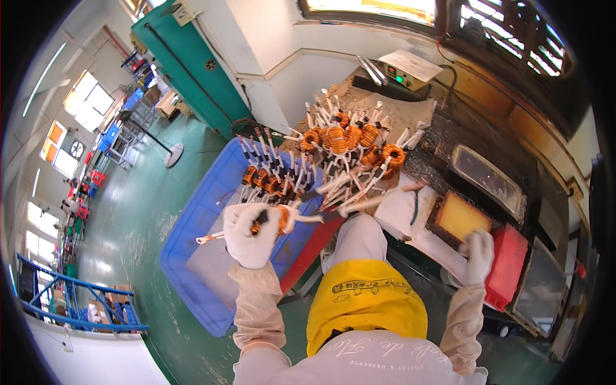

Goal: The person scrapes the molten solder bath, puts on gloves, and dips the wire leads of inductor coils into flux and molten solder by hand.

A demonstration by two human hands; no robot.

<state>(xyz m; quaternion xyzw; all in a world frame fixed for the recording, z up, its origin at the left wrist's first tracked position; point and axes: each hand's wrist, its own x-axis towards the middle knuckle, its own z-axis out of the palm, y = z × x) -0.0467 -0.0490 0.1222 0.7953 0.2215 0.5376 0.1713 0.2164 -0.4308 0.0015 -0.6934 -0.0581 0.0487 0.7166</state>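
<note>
My left hand (247, 236), in a white glove, is closed on a copper-wound ring coil (283, 220) above the blue plastic bin. White leads with metal lugs stick out of the coil on both sides, and the glove hides part of it. Off to the right, my gloved right hand (478, 255) hovers between a framed yellow block (463, 218) and a red box (507, 266). Its fingers are bent and slightly smeared, so whether they hold anything is unclear.
Similar coils (266, 179) stand in rows inside the blue bin (186, 247). A heap of coils with white leads (346, 138) covers the bench's left part. Behind it sits a control box with a green light (407, 72). A dark-framed rectangular pan (487, 181) lies at the right.
</note>
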